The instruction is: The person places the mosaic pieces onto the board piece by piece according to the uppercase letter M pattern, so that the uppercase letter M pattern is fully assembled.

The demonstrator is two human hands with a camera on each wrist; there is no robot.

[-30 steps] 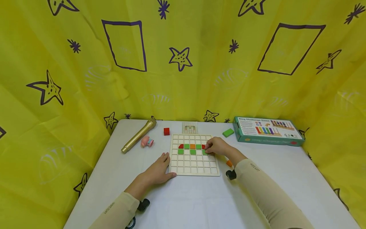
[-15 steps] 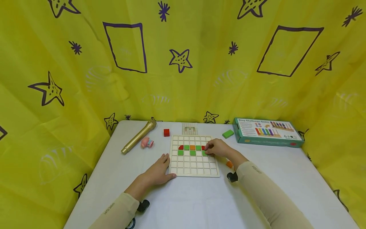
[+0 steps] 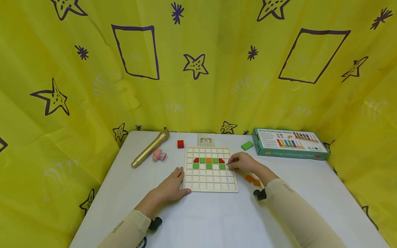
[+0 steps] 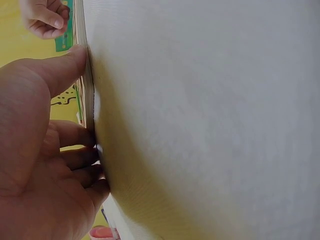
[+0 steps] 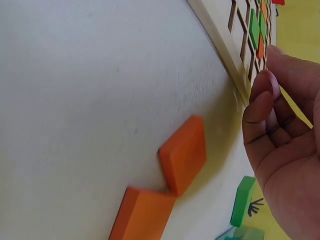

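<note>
A pale wooden grid board (image 3: 211,186) lies on the white table, its middle cells holding green tiles, an orange tile (image 3: 209,160) and two round-cornered red tiles. My left hand (image 3: 169,186) rests at the board's left edge, thumb at the near corner and fingers along the side. Over the board's right edge hovers my right hand (image 3: 243,162), loosely bent, with nothing seen between its fingers. Just left of its fingertips sit the right red tile (image 3: 221,161) and a green tile (image 3: 222,166). Two orange tiles (image 5: 185,155) lie loose on the table below the right wrist.
Behind the board lies a small pattern card (image 3: 206,140). A red block (image 3: 180,144), a pink figurine (image 3: 159,155) and a gold microphone (image 3: 150,148) are at the left. At the right are a green block (image 3: 247,145) and a teal game box (image 3: 291,144).
My right hand has drawn back rightward from the right red and green tiles, leaving both in their cells. Two loose orange tiles now show beside its wrist. The left hand stays put.
</note>
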